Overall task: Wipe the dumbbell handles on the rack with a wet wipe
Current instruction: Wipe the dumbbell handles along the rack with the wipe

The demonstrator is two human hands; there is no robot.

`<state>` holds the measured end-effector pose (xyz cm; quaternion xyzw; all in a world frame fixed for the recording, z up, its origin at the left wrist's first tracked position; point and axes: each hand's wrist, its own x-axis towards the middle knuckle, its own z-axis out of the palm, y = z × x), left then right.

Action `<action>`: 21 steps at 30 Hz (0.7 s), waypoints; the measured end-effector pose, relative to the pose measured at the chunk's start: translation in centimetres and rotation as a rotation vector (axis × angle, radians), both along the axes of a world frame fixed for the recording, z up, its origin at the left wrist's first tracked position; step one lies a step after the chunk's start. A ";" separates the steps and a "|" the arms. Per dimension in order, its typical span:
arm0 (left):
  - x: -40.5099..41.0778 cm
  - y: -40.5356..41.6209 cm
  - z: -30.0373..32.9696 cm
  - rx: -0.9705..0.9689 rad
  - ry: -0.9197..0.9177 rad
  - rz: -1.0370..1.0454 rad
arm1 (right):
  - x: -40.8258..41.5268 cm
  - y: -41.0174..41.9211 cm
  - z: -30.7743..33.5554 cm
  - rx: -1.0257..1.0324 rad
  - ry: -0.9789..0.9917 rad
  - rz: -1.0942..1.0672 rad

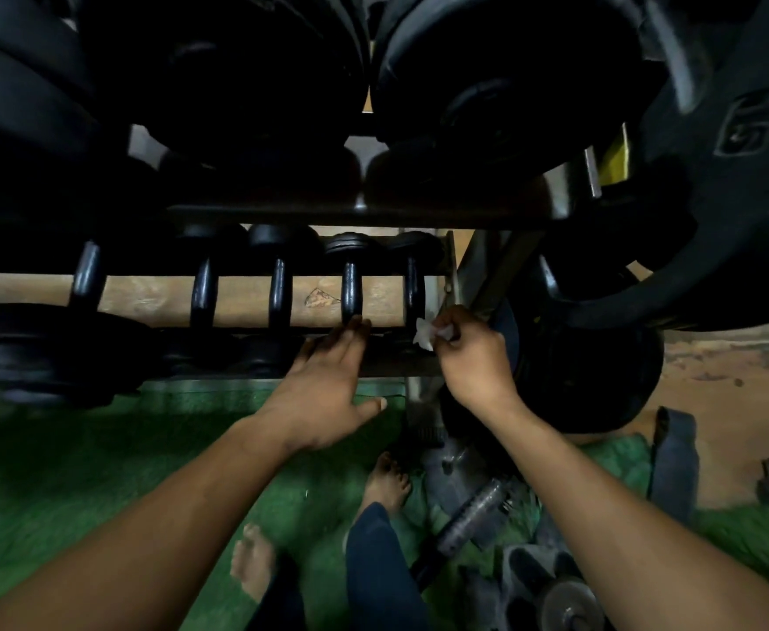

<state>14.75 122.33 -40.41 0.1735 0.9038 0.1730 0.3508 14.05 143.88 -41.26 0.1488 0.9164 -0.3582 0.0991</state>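
Green turf flooring (pixel 100 471) lies below a dark metal rack (pixel 373 216) loaded with black dumbbells. On the lower shelf, five dumbbell handles (pixel 351 289) stand side by side. Left hand (pixel 328 393) reaches forward with fingers straight, fingertips touching the fourth handle's near end. Right hand (pixel 474 357), just beside the rightmost dumbbell, pinches a crumpled white wet wipe (pixel 426 332). Bare feet (pixel 387 482) show below.

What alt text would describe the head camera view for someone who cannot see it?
A person's right hand pinches a white wet wipe beside the rightmost dumbbell handle on a low rack, while the open left hand reaches toward the neighbouring handle.
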 end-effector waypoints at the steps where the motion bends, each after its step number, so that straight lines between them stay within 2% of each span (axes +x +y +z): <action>1: 0.2 -0.3 0.2 0.004 0.013 0.002 | 0.2 -0.3 0.1 0.001 -0.008 -0.004; 6: 1.7 -3.0 0.6 0.043 0.068 0.005 | 1.5 -2.3 1.5 0.057 -0.072 -0.006; 11: 3.9 -7.1 3.4 0.040 0.123 -0.003 | 3.4 -5.4 5.1 0.062 -0.016 -0.013; 21: 8.1 -15.3 17.7 0.027 0.324 0.006 | 8.7 -13.1 19.6 0.030 0.102 -0.003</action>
